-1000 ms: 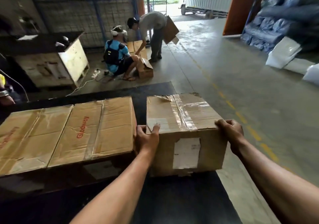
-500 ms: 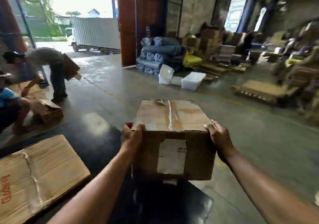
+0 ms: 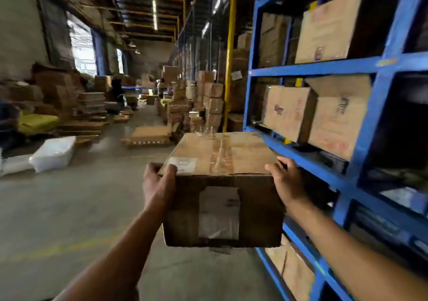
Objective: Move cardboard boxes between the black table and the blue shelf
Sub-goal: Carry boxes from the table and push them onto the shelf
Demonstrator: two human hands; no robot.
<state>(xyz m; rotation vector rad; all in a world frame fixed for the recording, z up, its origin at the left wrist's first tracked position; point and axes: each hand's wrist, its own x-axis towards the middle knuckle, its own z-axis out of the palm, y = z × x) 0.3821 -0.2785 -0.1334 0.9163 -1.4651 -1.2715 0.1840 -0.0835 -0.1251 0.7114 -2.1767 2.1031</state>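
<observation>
The cardboard box (image 3: 222,161) has left the counter; outstretched left hand (image 3: 158,185) and right hand (image 3: 288,182) grip its sides beside the blue shelf (image 3: 361,138).

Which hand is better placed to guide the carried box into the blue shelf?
Right, probably. The right hand grips the box on the side nearest the blue shelf; the left hand holds the far side, toward the open floor.

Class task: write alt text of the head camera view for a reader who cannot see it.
Two bare hands, left and right, carry a taped cardboard box beside a blue shelf stocked with boxes. Stacked cartons line the warehouse aisle ahead.
</observation>
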